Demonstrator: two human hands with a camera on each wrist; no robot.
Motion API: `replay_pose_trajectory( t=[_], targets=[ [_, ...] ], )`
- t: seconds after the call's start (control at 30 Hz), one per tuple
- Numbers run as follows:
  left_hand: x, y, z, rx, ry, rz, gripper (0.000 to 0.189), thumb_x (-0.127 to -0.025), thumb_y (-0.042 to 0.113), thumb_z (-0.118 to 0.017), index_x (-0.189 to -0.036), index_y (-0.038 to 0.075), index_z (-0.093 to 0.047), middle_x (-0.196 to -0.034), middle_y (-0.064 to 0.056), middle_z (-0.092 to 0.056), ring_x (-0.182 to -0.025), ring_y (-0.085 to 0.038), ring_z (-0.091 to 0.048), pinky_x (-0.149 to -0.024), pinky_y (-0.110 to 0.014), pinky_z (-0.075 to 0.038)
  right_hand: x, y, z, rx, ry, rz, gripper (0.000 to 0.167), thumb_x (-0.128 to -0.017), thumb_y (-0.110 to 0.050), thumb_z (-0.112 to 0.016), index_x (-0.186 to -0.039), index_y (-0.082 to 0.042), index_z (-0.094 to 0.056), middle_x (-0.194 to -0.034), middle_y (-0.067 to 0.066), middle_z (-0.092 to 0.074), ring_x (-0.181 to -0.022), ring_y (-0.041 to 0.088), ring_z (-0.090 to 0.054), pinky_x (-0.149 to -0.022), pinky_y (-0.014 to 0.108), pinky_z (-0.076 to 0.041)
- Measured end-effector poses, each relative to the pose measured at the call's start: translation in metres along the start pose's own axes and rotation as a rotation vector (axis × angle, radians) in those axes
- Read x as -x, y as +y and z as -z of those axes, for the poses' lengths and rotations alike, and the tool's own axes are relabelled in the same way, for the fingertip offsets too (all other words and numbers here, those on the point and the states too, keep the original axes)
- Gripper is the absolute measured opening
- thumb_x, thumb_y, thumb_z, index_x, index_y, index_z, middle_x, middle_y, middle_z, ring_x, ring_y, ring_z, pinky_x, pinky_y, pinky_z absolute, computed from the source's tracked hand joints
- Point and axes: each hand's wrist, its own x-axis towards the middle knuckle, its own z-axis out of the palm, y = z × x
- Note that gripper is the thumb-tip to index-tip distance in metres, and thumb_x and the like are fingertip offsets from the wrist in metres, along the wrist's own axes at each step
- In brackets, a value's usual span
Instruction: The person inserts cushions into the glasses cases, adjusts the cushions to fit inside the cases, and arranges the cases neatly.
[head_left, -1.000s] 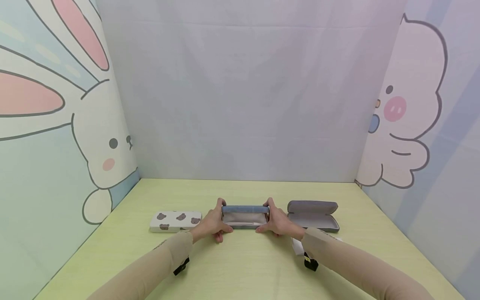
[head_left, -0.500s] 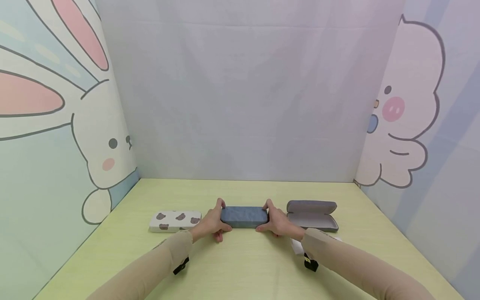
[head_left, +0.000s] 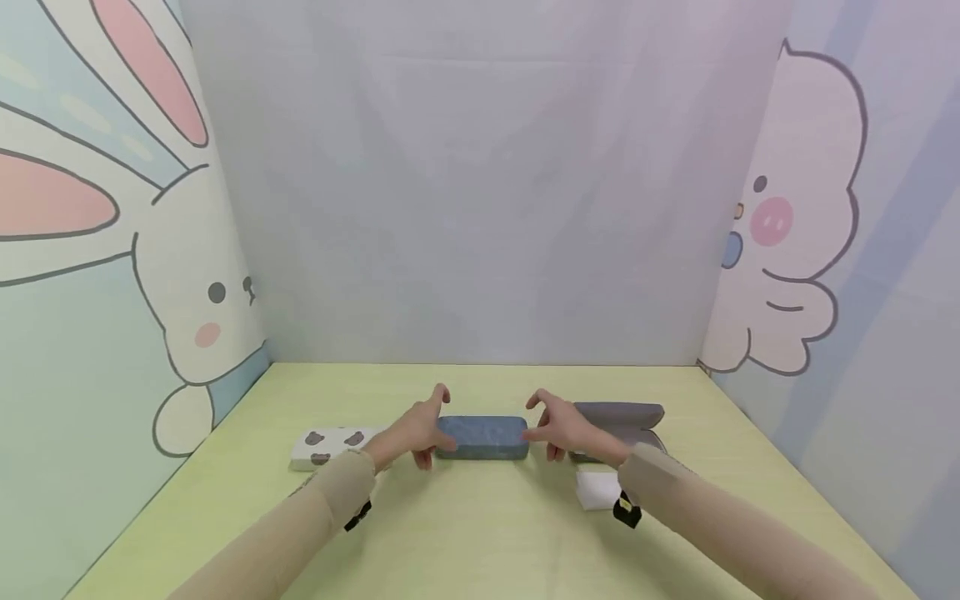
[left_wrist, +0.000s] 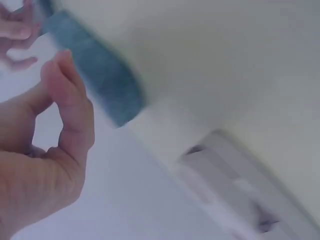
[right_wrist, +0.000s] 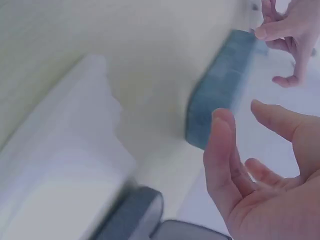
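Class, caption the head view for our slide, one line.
Left hand and right hand flank a closed blue oblong case on a yellow-green table.

bear-print case (head_left: 332,450) partly behind left sleeve (head_left: 300,517), grey case (head_left: 621,413) partly behind right hand (head_left: 566,427)

Blue case (head_left: 483,437): was oblong, with rounded corners and a faintly mottled, denim-like surface.
Lid (head_left: 483,429): was down, hiding the inside.
Pose: lay flat, its long side running across the head view.
Place: rested on the pale yellow-green table (head_left: 480,533), around mid-width.
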Motion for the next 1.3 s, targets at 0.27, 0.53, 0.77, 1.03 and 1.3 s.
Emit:
replay_pose_trajectory(
  t=[0.27, 0.53, 0.77, 1.03, 1.3],
  targets=[
    [0.008, 0.038, -0.014, 0.465, -0.302, -0.064, 0.066, -0.088, 0.017, -0.071, -0.139, 0.018, -0.029, -0.068, -0.013, -0.065, -0.051, -0.021, -0.066, -0.057, -0.043, -0.061, 0.033, 0.003, 0.051, -0.217, 0.038, 0.023, 0.048, -0.092, -0.026, -0.066, -0.131, -0.009, -0.044, -0.083, 0.013, -0.065, -0.055, 0.041, -0.061, -0.040, 0.038, -0.049],
    [0.007, 0.050, -0.068, 0.854, -0.463, 0.033, 0.077, -0.091, 0.005, -0.063, -0.150, 0.019, -0.016, -0.090, -0.022, -0.072, -0.075, -0.025, -0.073, -0.075, -0.038, -0.062, 0.076, 0.044, 0.082, -0.328, 0.052, -0.076, 0.057, -0.093, -0.029, -0.065, -0.138, -0.007, -0.038, -0.087, 0.016, -0.068, -0.047, 0.020, -0.060, -0.037, 0.021, -0.038],
    [0.000, 0.064, -0.105, 0.981, -0.506, 0.127, 0.077, -0.092, -0.003, -0.058, -0.150, 0.022, -0.014, -0.101, -0.032, -0.069, -0.084, -0.029, -0.073, -0.087, -0.043, -0.059, 0.117, 0.082, 0.102, -0.413, -0.098, -0.109, 0.057, -0.098, -0.019, -0.056, -0.142, -0.002, -0.026, -0.096, 0.022, -0.067, -0.048, 0.012, -0.058, -0.038, 0.018, -0.031],
    [-0.007, 0.079, -0.136, 1.030, -0.492, 0.210, 0.079, -0.089, -0.010, -0.058, -0.148, 0.023, -0.016, -0.100, -0.035, -0.067, -0.087, -0.034, -0.072, -0.088, -0.045, -0.058, 0.151, 0.120, 0.114, -0.502, -0.265, -0.162, 0.051, -0.102, -0.013, -0.046, -0.143, 0.001, -0.019, -0.090, 0.007, -0.067, -0.046, 0.006, -0.051, -0.040, 0.018, -0.026],
    [-0.010, 0.092, -0.155, 1.070, -0.404, 0.249, 0.084, -0.087, -0.015, -0.057, -0.149, 0.018, -0.011, -0.100, -0.041, -0.063, -0.092, -0.043, -0.070, -0.086, -0.046, -0.058, 0.165, 0.139, 0.115, -0.536, -0.324, -0.192, 0.053, -0.101, -0.012, -0.047, -0.143, 0.002, -0.016, -0.081, 0.001, -0.070, -0.047, 0.001, -0.053, -0.043, 0.014, -0.039]
  ],
)
